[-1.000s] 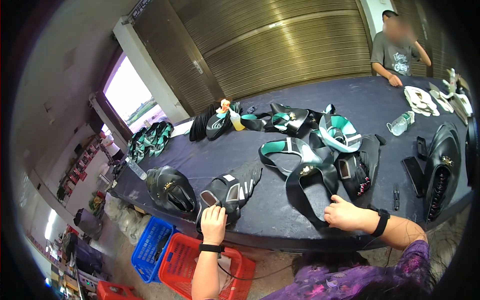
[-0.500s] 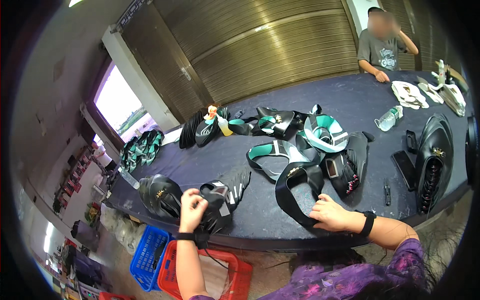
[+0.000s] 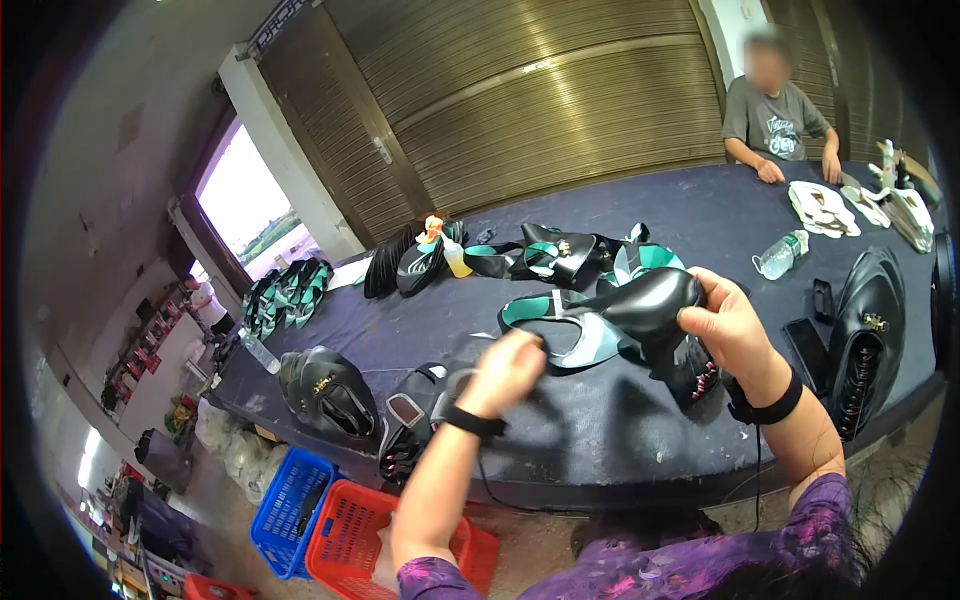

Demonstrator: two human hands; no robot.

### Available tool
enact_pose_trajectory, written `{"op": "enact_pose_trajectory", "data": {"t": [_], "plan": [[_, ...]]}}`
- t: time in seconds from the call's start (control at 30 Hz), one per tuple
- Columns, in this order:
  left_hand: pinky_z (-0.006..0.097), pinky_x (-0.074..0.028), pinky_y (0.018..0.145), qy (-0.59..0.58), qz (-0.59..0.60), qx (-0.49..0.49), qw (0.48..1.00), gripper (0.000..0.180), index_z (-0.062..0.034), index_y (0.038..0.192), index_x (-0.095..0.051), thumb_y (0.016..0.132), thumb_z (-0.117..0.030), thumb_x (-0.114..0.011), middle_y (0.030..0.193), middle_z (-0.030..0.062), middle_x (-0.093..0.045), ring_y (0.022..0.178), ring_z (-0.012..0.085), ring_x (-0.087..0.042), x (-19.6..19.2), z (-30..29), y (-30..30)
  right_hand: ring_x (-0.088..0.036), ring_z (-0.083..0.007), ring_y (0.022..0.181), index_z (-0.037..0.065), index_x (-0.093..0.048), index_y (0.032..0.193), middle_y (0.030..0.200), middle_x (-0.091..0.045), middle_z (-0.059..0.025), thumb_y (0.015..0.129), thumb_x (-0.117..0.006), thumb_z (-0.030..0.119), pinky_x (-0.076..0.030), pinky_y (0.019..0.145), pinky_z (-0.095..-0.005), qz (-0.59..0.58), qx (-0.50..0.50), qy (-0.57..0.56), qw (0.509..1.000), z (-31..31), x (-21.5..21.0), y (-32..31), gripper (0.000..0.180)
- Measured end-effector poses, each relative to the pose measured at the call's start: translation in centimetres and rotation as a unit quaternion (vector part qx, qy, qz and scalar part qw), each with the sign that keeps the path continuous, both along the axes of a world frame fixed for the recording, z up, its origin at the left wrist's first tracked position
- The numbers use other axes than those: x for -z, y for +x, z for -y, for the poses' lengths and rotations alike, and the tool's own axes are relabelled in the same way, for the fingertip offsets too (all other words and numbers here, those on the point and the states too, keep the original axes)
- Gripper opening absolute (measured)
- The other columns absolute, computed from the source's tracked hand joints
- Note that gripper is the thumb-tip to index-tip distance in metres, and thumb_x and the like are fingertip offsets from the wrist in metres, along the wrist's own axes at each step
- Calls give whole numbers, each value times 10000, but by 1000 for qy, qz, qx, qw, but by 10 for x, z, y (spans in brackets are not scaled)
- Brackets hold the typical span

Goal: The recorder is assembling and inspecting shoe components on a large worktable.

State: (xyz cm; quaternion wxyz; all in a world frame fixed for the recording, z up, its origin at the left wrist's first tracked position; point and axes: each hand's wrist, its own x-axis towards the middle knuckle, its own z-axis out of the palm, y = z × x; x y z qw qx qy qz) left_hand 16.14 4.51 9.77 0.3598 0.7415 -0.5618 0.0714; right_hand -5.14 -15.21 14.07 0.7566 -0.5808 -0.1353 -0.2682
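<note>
My right hand (image 3: 738, 325) grips the rounded toe of a glossy black shoe upper (image 3: 652, 302), thumb on the near side, and holds it above the table. My left hand (image 3: 508, 372) is closed with fingers curled in, beside a grey-lined upper loop; its fingertips are partly hidden and blurred. Under and behind the held upper lie teal-lined uppers (image 3: 527, 308) and a black upper with red-and-white lacing (image 3: 690, 378). Left of my left forearm a black upper with a pale-edged patch (image 3: 403, 415) lies at the table's front edge, near a gold-trimmed black upper (image 3: 328, 388).
On the dark table (image 3: 560, 450) are more uppers (image 3: 565, 255), a spray bottle (image 3: 455, 258), a clear bottle (image 3: 780, 255), a phone (image 3: 806, 348) and a black shoe (image 3: 868, 330). Blue (image 3: 290, 515) and red baskets (image 3: 345, 535) stand below. A person (image 3: 778, 115) sits opposite.
My right hand has lifted and turned the black upper. My left hand has moved right, away from the front-left uppers, which now lie differently. The person opposite has lowered a raised hand.
</note>
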Motion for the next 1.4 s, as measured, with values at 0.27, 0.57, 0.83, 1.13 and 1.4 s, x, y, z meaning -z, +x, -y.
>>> {"op": "enact_pose_trajectory", "data": {"t": [0.27,0.57,0.83,1.13,1.4], "plan": [[391,-386,855,-5,-70,134,988,324,-32,1041,-507,738,-129,-571,1078,166,-515,1023,329,-480,114,19,-110,-544,-251,764,34,-540,941,1086,-541,-87,624,-705,191,-431,646,-317,80,57,-623,776,-38,33,-28,390],[358,-337,950,-138,-685,16,715,367,66,1119,-472,840,-170,-443,1168,180,-473,1102,259,-441,125,-14,-103,-538,-190,785,42,-529,910,1099,-526,-76,746,-561,192,-416,671,-289,83,-14,-644,760,-45,103,-49,224],[367,-442,853,-258,-802,98,529,340,-14,1116,-479,849,-221,-520,1086,105,-556,968,228,-552,109,-14,-70,-522,-145,799,83,-505,910,894,-504,-29,735,-462,157,-390,697,-261,106,-31,-743,660,-39,114,-59,195],[277,-390,818,-74,-490,-155,855,366,31,1132,-459,836,-169,-539,1019,48,-539,932,132,-492,142,4,-8,-531,-265,892,-6,-449,1086,1067,-494,-143,687,-581,116,-418,807,-316,8,93,-652,752,-47,141,-23,438],[339,-371,850,0,-161,56,985,197,-39,898,-576,712,-27,-512,871,99,-592,871,242,-553,96,10,-64,-499,-307,912,29,-465,1106,1083,-479,-132,726,-631,287,-388,797,-376,-35,59,-589,805,-26,124,-4,489]]}}
